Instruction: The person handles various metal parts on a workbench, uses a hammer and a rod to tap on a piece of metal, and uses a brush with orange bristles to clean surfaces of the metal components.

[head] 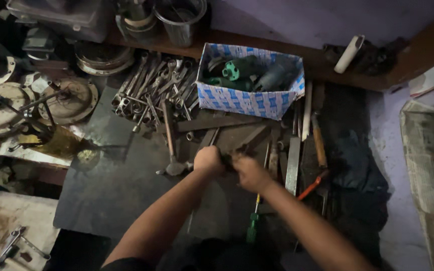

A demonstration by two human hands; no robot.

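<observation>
Head view: both hands meet near the middle of a dark floor mat [106, 195] strewn with tools. The left hand [208, 160] is clenched in a fist and the right hand [249, 173] is curled tight beside it, the two nearly touching; both appear to grip a small dark tool [228, 159] between them, though what it is cannot be told in the dim light. By its look it is metal: stiff, fairly heavy for its size and possibly greasy, best held firmly at its two ends.

Just left of the left hand lies a hammer [171, 140], its head toward the person. A heap of spanners [151, 88] fills the mat's far edge, with a blue-and-white carton [244, 100] of green and grey fittings beside it. Flat files [293, 163] and a green-handled screwdriver [252, 228] lie by the right forearm. Round metal discs [71, 100] sit off the mat's left edge.
</observation>
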